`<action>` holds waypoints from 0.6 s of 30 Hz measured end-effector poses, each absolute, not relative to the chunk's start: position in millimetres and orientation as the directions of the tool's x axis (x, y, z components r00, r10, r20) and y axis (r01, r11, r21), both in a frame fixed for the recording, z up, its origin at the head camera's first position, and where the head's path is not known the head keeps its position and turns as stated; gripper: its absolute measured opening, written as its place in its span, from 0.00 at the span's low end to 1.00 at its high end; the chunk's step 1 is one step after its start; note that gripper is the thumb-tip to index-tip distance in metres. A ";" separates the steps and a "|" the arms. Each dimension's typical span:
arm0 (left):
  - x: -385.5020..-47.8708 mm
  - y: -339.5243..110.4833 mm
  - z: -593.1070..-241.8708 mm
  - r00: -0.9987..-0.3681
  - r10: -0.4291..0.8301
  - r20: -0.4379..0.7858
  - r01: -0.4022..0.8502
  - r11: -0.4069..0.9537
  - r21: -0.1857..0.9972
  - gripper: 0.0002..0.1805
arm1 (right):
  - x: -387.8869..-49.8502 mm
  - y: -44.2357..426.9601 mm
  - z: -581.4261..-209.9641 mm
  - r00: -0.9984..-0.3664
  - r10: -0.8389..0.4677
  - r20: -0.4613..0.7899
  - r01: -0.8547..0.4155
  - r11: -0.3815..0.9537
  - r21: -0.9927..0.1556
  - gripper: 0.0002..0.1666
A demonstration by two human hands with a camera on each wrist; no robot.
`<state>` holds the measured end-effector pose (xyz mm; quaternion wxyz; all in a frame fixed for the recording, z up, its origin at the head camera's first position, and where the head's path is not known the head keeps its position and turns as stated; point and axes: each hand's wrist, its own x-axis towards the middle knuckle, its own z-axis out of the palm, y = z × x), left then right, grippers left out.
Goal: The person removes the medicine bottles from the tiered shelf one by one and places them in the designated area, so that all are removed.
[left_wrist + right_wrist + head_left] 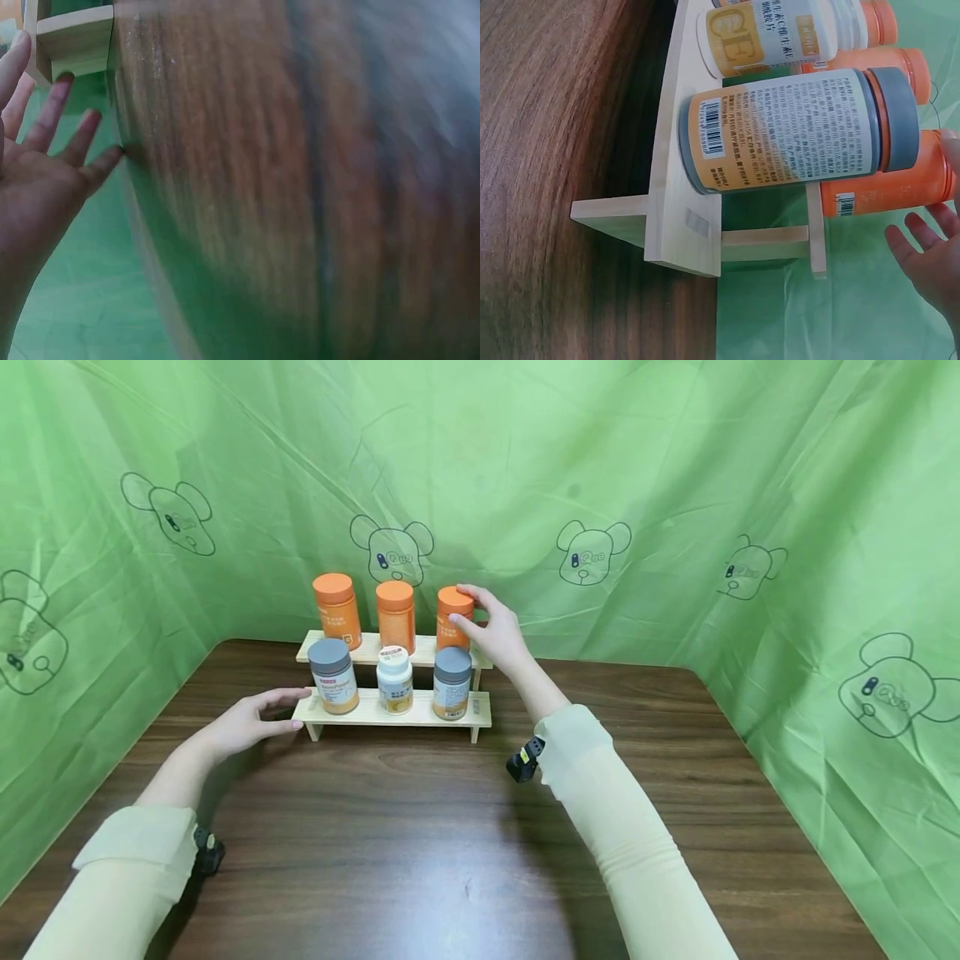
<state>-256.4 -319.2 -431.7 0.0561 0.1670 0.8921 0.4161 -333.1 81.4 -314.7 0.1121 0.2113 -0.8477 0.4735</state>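
A two-tier wooden rack [375, 718] stands at the back of the table. Three orange bottles are on its upper tier: left [337, 610], middle [396, 617] and right [450, 625]. On the lower tier are a grey-lidded jar [334, 681] at left, a small white bottle [394, 681] and another grey-lidded jar [452, 687] at right. My right hand [495, 631] holds the right orange bottle near its lid, thumb in front and fingers behind. At the lower tier's left end, my left hand [251, 720] touches the wood with its fingers extended.
A dark wood-grain table [420, 827] spreads in front of the rack. Green fabric [495, 460] with printed bear heads hangs behind and along both sides. A black wrist camera sits on each sleeve.
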 end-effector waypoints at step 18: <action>-266.4 -327.2 -432.5 -0.947 0.317 -0.057 0.157 0.609 0.777 0.33 | -332.2 80.4 -314.2 -0.889 -0.200 0.411 -0.457 0.416 -0.787 0.28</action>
